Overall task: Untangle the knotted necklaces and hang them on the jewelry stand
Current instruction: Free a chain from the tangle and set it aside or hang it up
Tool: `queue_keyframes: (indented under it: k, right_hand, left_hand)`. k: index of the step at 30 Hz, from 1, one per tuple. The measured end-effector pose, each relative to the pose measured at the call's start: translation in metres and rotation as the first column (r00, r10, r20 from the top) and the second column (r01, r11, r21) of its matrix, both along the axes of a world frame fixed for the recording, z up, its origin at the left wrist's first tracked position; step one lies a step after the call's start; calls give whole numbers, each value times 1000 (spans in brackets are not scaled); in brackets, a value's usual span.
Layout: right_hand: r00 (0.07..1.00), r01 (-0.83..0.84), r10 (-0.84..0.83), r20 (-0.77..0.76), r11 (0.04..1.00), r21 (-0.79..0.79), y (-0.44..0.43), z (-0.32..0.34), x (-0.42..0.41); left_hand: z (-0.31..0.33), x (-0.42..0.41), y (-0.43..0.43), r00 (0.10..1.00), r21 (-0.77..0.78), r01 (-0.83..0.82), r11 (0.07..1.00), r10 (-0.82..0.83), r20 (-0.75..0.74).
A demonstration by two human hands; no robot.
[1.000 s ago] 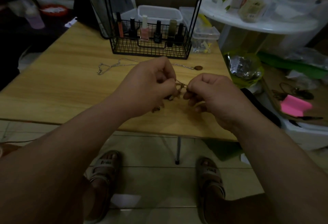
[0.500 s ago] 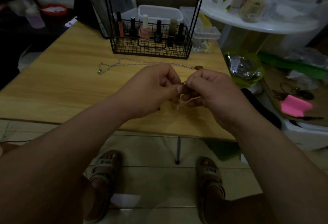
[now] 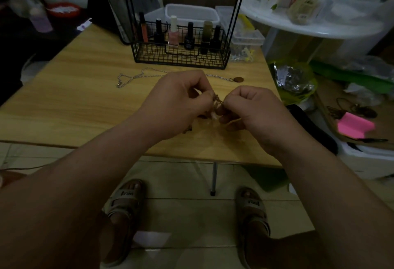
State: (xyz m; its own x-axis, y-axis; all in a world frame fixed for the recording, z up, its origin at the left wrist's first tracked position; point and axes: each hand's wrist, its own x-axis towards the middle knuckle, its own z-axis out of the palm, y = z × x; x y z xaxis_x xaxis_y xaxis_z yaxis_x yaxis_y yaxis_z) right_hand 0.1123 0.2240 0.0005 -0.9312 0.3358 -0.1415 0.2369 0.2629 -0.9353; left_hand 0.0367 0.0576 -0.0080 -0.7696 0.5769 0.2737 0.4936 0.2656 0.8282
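Currently both hands, left (image 3: pixel 177 100) and right (image 3: pixel 253 110), pinch a knotted chain (image 3: pixel 217 100) between them, above the tabletop (image 3: pixel 74 102). Second necklace (image 3: pixel 132 76) lies flat before the wire stand (image 3: pixel 181 55).

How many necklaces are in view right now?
2: a silver necklace lies on the table beyond the hands; a tangled necklace is pinched between left hand and right hand. The tangle may hide more strands.

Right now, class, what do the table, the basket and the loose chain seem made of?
Table: pale wood or wood-look laminate, grain lines, matte. Basket: thin black wire, probably coated metal. Loose chain: silvery links that glint, likely metal.
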Motion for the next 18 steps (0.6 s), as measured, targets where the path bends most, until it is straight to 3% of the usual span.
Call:
queue_keyframes:
  k: [5, 8, 12, 15, 18]
  right_hand:
    - [999, 41, -41, 22, 999, 8, 2, -1, 0]
    - [998, 54, -55, 17, 998, 17, 2, 0, 0]
    - [998, 66, -67, 21, 997, 27, 3, -2, -1]
    - [998, 55, -54, 25, 997, -52, 2, -1, -2]
    - [998, 59, -64, -16, 978, -202, 3, 1, -2]
  left_hand:
    - [3, -7, -3, 980, 68, -53, 996, 39, 195]
    - [3, -6, -2, 915, 158, -29, 987, -37, 402]
    - [1, -7, -1, 818, 293, -59, 954, -122, 563]
    - [0, -8, -1, 776, 334, -82, 939, -150, 613]
    - [0, -6, 0, 806, 267, -45, 963, -123, 578]
